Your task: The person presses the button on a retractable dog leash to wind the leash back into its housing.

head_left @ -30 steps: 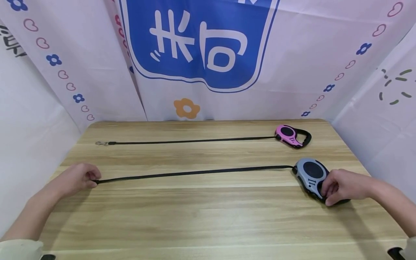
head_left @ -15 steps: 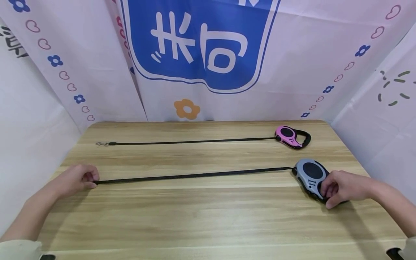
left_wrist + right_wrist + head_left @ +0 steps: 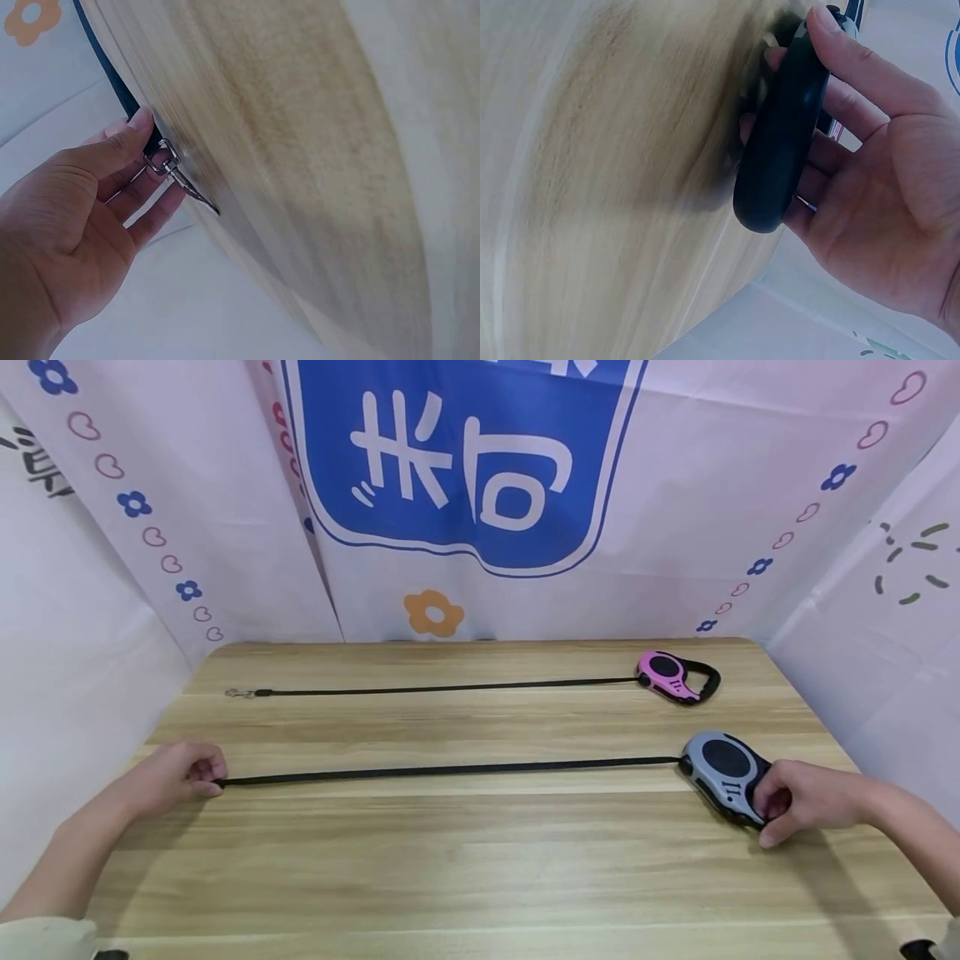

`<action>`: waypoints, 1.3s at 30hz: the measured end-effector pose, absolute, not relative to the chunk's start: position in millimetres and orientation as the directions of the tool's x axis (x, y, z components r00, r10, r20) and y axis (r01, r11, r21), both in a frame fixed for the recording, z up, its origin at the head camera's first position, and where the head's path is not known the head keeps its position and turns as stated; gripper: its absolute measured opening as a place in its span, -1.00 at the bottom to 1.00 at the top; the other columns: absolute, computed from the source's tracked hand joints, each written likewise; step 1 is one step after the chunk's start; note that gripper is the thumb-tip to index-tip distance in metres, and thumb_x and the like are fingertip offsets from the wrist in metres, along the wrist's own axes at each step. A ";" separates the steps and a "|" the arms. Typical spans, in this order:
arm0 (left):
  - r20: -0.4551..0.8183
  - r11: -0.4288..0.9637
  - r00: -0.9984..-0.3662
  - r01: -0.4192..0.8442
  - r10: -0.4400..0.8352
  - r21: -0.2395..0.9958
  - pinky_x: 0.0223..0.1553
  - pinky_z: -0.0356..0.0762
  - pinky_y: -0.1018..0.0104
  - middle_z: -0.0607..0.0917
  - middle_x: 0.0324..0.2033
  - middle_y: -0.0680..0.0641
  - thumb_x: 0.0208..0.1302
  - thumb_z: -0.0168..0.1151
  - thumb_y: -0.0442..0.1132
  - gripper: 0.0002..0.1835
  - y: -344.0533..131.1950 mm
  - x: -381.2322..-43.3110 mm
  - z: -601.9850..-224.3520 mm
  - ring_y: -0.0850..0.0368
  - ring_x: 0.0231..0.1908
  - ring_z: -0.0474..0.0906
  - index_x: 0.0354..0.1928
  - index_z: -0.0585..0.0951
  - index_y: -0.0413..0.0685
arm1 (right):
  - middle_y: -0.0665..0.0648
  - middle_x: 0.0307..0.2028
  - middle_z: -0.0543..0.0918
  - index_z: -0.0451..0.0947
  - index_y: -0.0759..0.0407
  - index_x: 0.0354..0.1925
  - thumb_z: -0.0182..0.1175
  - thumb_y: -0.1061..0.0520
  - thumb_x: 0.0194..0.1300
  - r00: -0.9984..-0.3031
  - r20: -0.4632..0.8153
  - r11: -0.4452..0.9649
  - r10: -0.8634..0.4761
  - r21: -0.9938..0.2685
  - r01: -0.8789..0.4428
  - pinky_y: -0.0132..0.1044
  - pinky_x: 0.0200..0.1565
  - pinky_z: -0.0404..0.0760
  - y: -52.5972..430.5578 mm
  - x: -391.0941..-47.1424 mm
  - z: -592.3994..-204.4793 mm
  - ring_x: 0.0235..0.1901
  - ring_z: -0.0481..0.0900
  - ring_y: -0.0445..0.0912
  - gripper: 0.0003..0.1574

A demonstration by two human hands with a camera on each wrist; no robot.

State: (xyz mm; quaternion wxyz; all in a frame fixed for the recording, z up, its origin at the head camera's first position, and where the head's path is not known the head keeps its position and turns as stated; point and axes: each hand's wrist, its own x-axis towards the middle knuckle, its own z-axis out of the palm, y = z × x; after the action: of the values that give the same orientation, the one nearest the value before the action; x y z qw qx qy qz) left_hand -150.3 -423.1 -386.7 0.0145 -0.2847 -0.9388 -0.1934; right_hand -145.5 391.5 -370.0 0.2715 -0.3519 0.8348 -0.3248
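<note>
The wooden table [image 3: 450, 877] fills the space before the person, and the grey leash [image 3: 720, 772] spans much of it, its case at three o'clock of the table's middle and its black strap [image 3: 450, 770] running straight toward nine. Farther off, the pink leash [image 3: 666, 672] has its case at two o'clock and its strap drawn out nearly alongside. The hands are well apart: the right hand [image 3: 813, 795] has its fingers wrapped round the grey leash's black handle [image 3: 780, 142], while the left hand [image 3: 176, 772] pinches the strap's far end, the metal clip [image 3: 177, 175] jutting past the fingertips. The step in hand seems to be keeping this strap drawn out; doing it well probably means even tension from both sides, the case steadied against any pull from within, and neither grip loosened suddenly, since a spring could whip the clip toward three o'clock. Any lock button's position cannot be told.
</note>
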 end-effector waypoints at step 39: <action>0.228 0.826 -0.890 0.452 0.394 0.336 -0.40 0.55 0.41 0.62 -0.45 0.22 0.06 0.47 -0.58 -0.76 -422.5 -147.5 -374.1 0.49 -0.42 0.45 -0.35 0.67 -0.11 | -0.36 -0.49 0.43 0.57 -0.07 -0.42 0.30 0.44 0.31 -0.750 0.036 0.651 -0.660 -0.471 -0.596 -0.41 -0.50 0.31 407.2 -149.0 -335.8 -0.51 0.31 -0.43 -0.60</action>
State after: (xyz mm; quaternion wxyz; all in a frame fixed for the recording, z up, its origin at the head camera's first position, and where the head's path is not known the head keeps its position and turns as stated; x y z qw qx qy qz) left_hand -147.5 -422.5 -374.1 0.0746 -0.2222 -0.9526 -0.1940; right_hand -149.0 407.2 -335.8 0.0693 -0.3467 0.9058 -0.2335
